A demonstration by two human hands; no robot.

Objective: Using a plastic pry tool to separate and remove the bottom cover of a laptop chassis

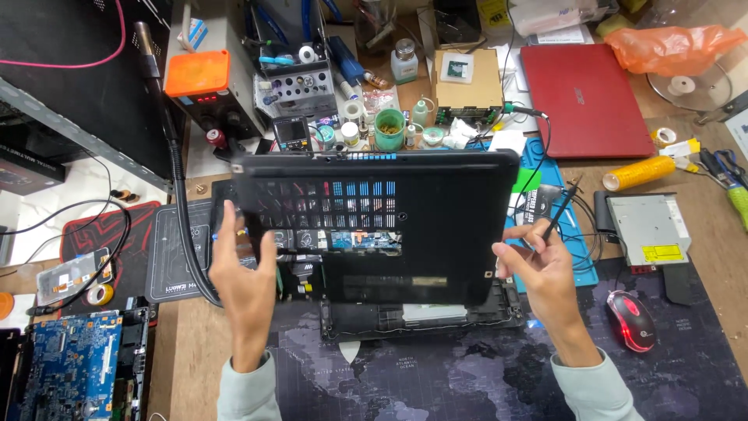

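A black laptop bottom cover [436, 210], with vent slots along its upper part, is lifted and tilted above the opened laptop base [421, 316]. My left hand [241, 273] grips the cover's left edge. On the cover's right edge rests my right hand [538, 269], which also pinches a thin black tool [562, 204] between its fingers. Through the cover's openings I see parts of the circuit board. The laptop base lies on a dark desk mat printed with a world map [467, 374].
A black mouse lit red [631, 320] and an optical drive [648, 228] lie at right. A red laptop [584, 86] sits at back right. A blue circuit board [74, 366] lies at lower left. Tools, bottles and a flexible lamp arm [181, 187] crowd the back.
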